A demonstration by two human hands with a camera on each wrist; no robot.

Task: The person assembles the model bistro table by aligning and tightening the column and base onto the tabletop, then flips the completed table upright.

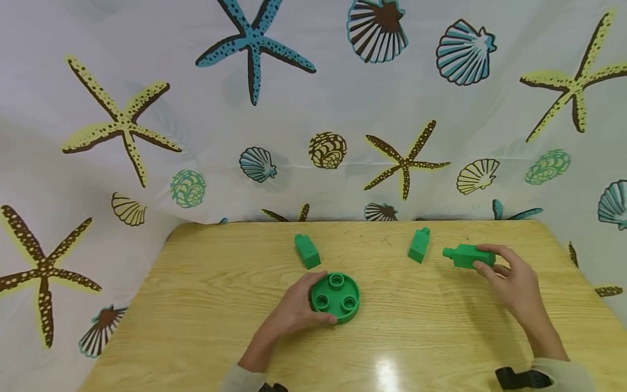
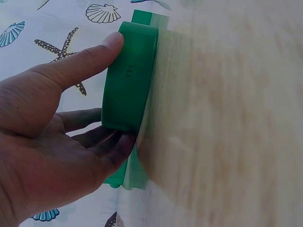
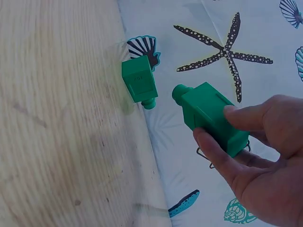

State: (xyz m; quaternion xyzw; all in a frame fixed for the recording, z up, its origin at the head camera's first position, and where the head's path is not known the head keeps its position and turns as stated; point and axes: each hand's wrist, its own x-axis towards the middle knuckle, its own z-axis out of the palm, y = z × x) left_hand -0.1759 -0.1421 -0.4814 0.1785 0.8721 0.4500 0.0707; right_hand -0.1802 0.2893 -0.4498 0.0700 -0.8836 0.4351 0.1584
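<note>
My left hand [image 1: 296, 307] grips the rim of a round green base [image 1: 336, 296] on the wooden table; three ring sockets show on its top. In the left wrist view the thumb and fingers hold the side wall of the base [image 2: 130, 78]. My right hand [image 1: 514, 280] holds a green block with a round peg [image 1: 465, 256] between thumb and fingers, its peg pointing left. The right wrist view shows this pegged block [image 3: 213, 116] raised off the table. A second pegged block [image 1: 419, 245] lies left of it, and a third [image 1: 307, 251] lies behind the base.
The wooden table [image 1: 220, 283] meets a white cloth [image 1: 294, 120] printed with starfish and shells along its back and sides. Dark straps [image 1: 524, 378] sit at both wrists. A light glare falls on the table near the front.
</note>
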